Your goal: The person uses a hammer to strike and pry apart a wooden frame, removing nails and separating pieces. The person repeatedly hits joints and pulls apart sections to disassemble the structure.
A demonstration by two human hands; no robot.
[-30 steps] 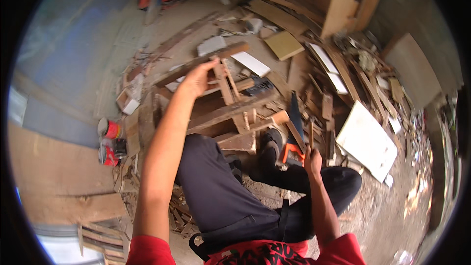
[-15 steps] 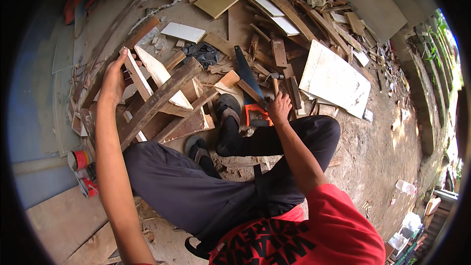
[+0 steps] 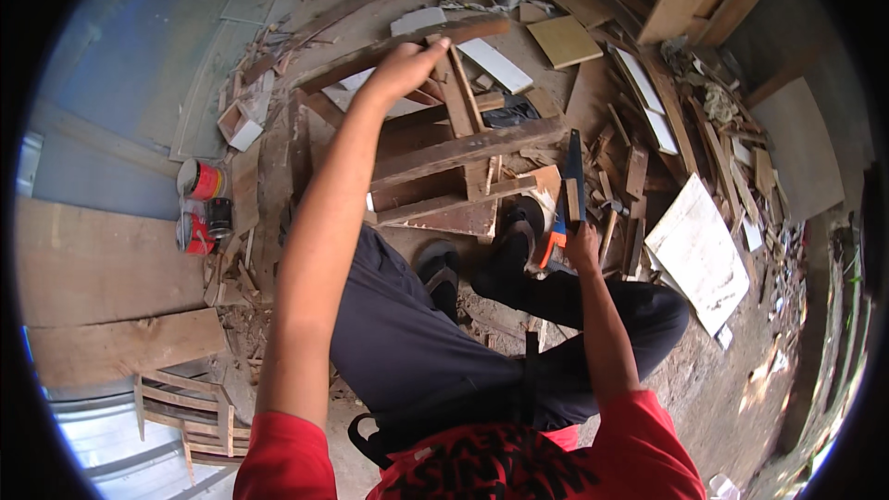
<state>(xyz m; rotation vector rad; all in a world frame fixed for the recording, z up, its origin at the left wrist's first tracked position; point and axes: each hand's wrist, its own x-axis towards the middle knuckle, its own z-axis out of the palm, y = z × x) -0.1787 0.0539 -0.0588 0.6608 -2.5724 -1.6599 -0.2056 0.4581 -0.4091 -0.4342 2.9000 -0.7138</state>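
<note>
Left hand steadies a rough frame of dark weathered wooden battens [image 3: 463, 162] while the right hand holds a handsaw ready.

The left hand [image 3: 403, 69], upper centre of the frame, lies on the long top batten [image 3: 398, 51] with fingers curled over its edge. The right hand [image 3: 582, 245], right of centre, is clamped on the orange handle of the dark-bladed handsaw [image 3: 572, 171], blade pointing up beside the frame. To cut well, I judge the left hand should press down firmly, clear of the blade's line, the sandalled foot [image 3: 519, 227] bracing the frame's lower edge. Red paint tins [image 3: 199, 181] stand at left.
</note>
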